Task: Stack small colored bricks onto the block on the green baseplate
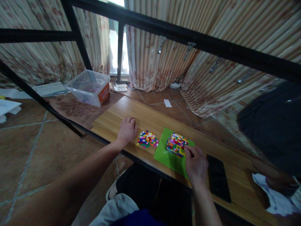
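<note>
Pinching the studded brick cube point(176, 143) is the right hand point(196, 164); left hand point(127, 130) rests loosely curled, empty.

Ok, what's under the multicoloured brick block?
The multicoloured brick block sits on the green baseplate, right hand touching its corner. The baseplate beneath it is covered, as is the block's inside.
</note>
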`<move>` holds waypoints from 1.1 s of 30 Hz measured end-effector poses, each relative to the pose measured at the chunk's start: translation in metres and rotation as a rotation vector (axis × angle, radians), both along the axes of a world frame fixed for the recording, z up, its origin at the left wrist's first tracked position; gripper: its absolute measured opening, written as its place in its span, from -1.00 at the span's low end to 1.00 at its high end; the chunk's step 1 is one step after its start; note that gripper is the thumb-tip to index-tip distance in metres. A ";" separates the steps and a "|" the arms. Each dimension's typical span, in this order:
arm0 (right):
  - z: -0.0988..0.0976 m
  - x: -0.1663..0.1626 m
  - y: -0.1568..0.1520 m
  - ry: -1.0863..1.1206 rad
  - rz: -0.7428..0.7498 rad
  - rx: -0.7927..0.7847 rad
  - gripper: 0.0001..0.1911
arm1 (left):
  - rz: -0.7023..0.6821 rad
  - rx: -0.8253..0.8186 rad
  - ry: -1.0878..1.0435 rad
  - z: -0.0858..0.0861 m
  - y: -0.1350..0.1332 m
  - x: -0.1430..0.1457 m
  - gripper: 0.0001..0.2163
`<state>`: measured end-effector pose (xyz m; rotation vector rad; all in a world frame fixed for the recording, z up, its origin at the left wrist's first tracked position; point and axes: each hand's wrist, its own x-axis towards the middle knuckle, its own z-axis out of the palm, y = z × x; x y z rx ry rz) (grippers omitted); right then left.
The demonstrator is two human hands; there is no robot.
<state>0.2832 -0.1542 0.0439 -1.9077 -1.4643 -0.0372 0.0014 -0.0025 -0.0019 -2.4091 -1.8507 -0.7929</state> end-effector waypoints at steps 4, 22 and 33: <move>0.002 -0.001 0.003 -0.073 -0.012 -0.050 -0.52 | -0.002 -0.010 -0.007 0.000 0.000 0.000 -0.77; 0.006 0.004 0.007 0.135 -0.055 -0.064 -0.57 | 0.002 -0.018 -0.005 0.002 -0.001 0.000 -0.78; -0.015 0.004 0.010 0.619 -0.244 0.080 -0.53 | -0.009 -0.023 -0.016 -0.002 0.000 0.000 -0.75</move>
